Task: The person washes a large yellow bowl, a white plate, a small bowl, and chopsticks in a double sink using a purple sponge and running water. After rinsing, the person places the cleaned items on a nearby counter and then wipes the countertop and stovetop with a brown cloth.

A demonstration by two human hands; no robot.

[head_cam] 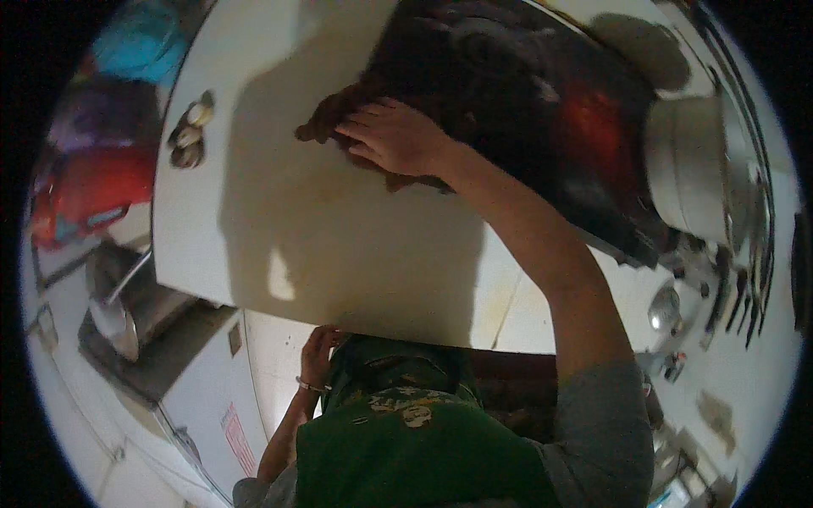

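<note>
My right hand (394, 136) lies palm down on a bunched, dark brown cloth (321, 117), its fingers spread over the fabric. The cloth rests on the white countertop (356, 254) against the left edge of a black stove (495, 82), and part of it shows below the hand. Down by the front edge of the counter is my left hand (321, 349), with a bracelet at the wrist. Its fingertips are partly hidden near the edge and my green apron, so whether it grips anything is unclear.
Small roundish items, possibly garlic bulbs (189, 136), sit at the counter's left. Beyond are a blue plastic bag (140, 44) and a red package (101, 190). A metal pot (686, 165) stands right of the stove, near hanging utensils (746, 298). A lower cabinet (209, 387) stands at left.
</note>
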